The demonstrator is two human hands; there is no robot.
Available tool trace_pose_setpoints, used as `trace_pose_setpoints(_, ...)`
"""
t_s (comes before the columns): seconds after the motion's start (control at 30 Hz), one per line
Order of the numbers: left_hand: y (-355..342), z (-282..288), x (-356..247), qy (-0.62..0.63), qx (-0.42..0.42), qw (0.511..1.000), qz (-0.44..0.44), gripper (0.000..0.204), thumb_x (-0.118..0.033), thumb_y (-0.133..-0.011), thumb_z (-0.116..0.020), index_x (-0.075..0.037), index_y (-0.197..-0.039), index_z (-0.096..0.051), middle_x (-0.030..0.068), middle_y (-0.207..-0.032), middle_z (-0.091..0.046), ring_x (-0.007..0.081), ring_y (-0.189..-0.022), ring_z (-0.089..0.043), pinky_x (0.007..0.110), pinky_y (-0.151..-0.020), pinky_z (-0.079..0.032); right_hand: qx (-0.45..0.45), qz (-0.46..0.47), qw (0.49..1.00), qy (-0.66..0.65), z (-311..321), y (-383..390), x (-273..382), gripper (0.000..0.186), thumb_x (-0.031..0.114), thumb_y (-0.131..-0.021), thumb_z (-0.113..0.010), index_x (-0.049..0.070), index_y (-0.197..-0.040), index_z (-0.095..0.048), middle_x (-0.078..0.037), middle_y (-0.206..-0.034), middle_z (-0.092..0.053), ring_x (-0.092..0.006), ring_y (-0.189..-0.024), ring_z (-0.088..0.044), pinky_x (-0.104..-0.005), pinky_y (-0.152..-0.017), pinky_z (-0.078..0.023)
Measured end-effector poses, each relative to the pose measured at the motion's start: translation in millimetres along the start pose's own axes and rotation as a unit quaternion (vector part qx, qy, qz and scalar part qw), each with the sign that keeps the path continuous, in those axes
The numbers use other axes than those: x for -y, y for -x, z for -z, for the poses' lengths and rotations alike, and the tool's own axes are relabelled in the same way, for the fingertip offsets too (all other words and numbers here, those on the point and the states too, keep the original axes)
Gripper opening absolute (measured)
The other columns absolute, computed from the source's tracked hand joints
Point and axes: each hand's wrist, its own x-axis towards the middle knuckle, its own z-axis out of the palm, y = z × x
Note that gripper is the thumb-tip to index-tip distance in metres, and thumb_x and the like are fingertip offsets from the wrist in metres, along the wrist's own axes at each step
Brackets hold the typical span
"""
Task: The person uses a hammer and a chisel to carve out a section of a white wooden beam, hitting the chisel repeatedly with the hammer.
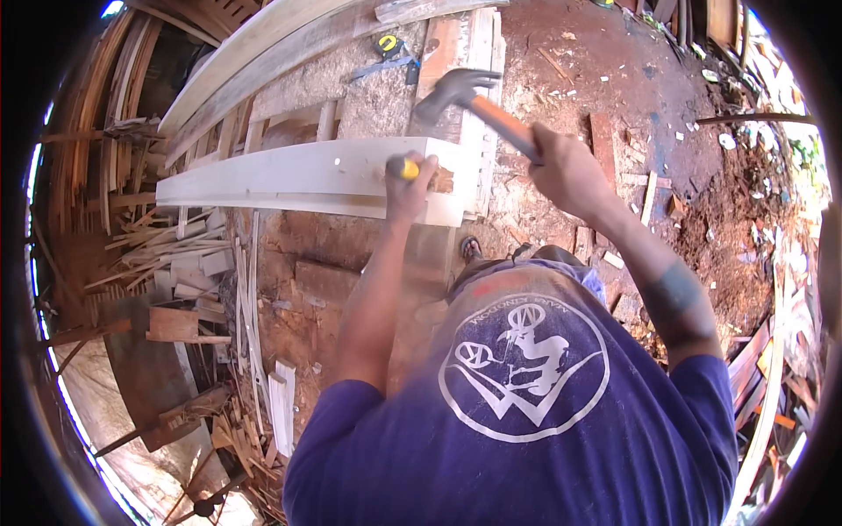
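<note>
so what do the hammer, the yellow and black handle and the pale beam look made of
Hammer: head likely steel, dark grey with a claw; grip maybe rubber or plastic, orange and grey, too blurred to tell.
Yellow and black handle: probably plastic, from its bright colour.
Pale beam: wood, seemingly planed flat, with a rough brown patch near its end.

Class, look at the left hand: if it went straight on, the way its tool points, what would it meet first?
Most likely the beam, near the brown patch: the left hand appears right over that end. Depth is unclear, as the far end of the tool is hidden.
</note>
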Motion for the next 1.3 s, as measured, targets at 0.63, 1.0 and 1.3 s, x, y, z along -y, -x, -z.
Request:
trace_pose_setpoints(0.63, -9.0, 10.6, 14.2, 0.020, -0.019, 0.998, -0.061, 0.025, -0.007, -0.089, -0.068, -0.005, -0.069, -0.053, -0.0030, -0.066, -0.052, 0.0075, -0.064, -0.047, 0.028, -0.060, -0.039, -0.142, 0.169, 0.975, -0.006, 81.4, -1.2, 77.9, 0.011, 0.004, -0.083, -0.061, -0.002, -0.091, -0.059, -0.026, -0.073, -0.065, -0.0444, -0.071, -0.068, -0.0499, -0.067, -0.054)
trace_pose_setpoints(1.0, -0.1, -0.1, 1.7, 0.005, -0.003, 1.000, -0.016, 0.020, -0.007, -0.089, -0.068, -0.005, -0.074, -0.054, -0.0040, -0.071, -0.053, 0.0067, -0.067, -0.046, 0.027, -0.061, -0.039, 0.037, 0.128, 0.984, 0.114, 32.2, -15.7, 65.8, 0.010, 0.006, -0.092, -0.056, 0.001, -0.101, -0.055, -0.020, -0.066, -0.064, -0.0367, -0.060, -0.069, -0.0442, -0.055, -0.056)
trace_pose_setpoints(1.3, -4.4, 1.6, 7.5, -0.005, 0.021, 1.000, -0.011, 0.025, -0.011, -0.091, -0.069, -0.005, -0.071, -0.055, -0.0043, -0.068, -0.051, 0.0060, -0.066, -0.044, 0.027, -0.059, -0.037, 0.026, 0.150, 0.984, 0.097, -27.3, -3.4, 9.9, 0.017, 0.005, -0.088, -0.063, 0.001, -0.102, -0.054, -0.019, -0.070, -0.065, -0.0301, -0.055, -0.067, -0.0422, -0.050, -0.055)
